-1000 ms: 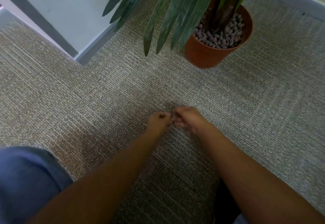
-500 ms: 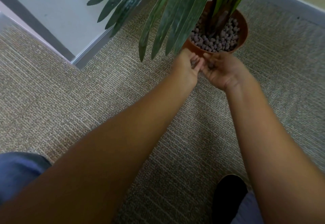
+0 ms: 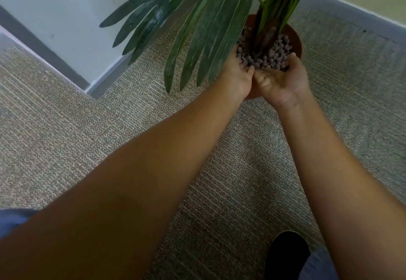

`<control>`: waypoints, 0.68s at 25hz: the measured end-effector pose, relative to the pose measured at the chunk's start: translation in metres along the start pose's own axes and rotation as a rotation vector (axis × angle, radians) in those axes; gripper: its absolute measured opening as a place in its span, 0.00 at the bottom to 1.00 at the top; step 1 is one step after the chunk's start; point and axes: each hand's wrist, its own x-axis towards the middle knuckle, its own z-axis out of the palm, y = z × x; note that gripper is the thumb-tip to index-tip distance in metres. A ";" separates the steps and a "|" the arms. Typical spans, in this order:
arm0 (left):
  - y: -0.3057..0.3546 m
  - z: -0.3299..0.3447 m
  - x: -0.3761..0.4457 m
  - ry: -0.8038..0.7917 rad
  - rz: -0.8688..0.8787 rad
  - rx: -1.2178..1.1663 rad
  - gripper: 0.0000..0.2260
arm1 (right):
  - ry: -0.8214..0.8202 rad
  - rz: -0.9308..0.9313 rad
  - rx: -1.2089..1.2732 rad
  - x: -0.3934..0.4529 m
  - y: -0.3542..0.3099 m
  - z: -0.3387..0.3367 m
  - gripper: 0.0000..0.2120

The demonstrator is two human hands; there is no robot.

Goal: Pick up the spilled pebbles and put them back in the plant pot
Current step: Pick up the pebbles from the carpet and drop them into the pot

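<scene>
Both bare hands are reaching over the near rim of the round terracotta-coloured plant pot (image 3: pixel 295 42), which is standing on the speckled beige-grey carpet floor (image 3: pixel 109 148) close to the corner where the grey skirting (image 3: pixel 351 13) runs along the wall. The left hand (image 3: pixel 238 75) is lying palm-up at the pot's near-left edge, its fingers (image 3: pixel 243 64) spread loosely and touching the small round grey-brown pebbles (image 3: pixel 274 55) that are filling the pot. The right hand (image 3: pixel 281 84) is cupping upward just beside it, palm tilted toward the pot, fingers curled slightly but not pressed together; the two hands are touching at their inner edges. Neither grip is pinching a pebble that can be made out (any loose pebbles in the palms are blending with those in the pot). The long dark green palm-like leaves (image 3: pixel 197 38) are hanging over the left wrist. No stray pebbles are showing on the carpet in view. A black shoe toe (image 3: pixel 285 255) is resting at the lower right, and blue trouser fabric (image 3: pixel 13 220) is showing at the lower left.
</scene>
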 end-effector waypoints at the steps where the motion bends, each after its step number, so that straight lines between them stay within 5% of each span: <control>1: 0.000 -0.001 0.002 0.004 0.000 0.001 0.22 | -0.009 0.009 -0.007 0.001 0.000 -0.001 0.34; 17: 0.002 -0.010 0.004 0.010 -0.029 0.031 0.24 | 0.083 -0.061 -0.127 0.006 0.003 -0.011 0.36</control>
